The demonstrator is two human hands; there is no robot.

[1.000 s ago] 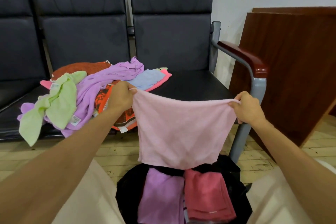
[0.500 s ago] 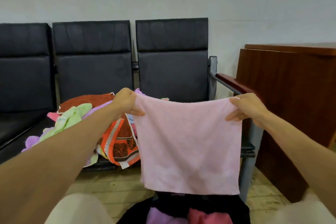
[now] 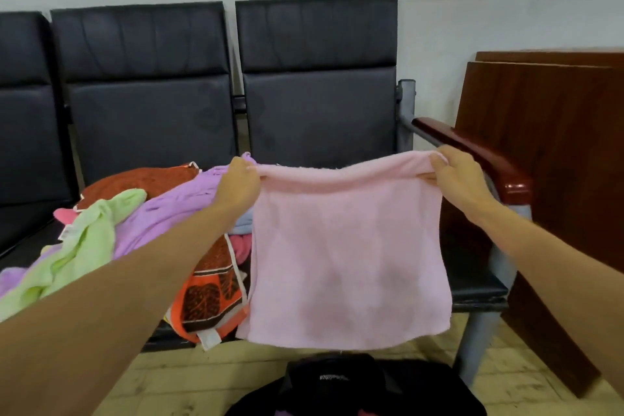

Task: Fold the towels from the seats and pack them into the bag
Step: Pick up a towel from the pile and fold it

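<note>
Towel fold in progress: pink towel [image 3: 347, 257] hangs in the air in front of the seats [image 3: 317, 118], spread between both hands, its lower edge just above the black bag [image 3: 358, 388] on the floor. Left hand [image 3: 238, 187] pinches the top left corner, fingers curled round the cloth; right hand [image 3: 462, 179] grips the top right corner the same way, thumb over the bunched edge. Top hem sags a little between them and is rolled over at the right.

To do this step well, judging from here: pull the top edge taut first so the towel hangs flat, then bring the two corners together to halve it, edges matched. Keep the cloth clear of the unfolded pile [image 3: 141, 219] of purple, green and orange towels on the seat at left so nothing snags. The free seat behind the towel looks usable as a flat surface for the second fold. Bag sits right below, so the drop-in should be short. Bag contents barely visible.
</note>
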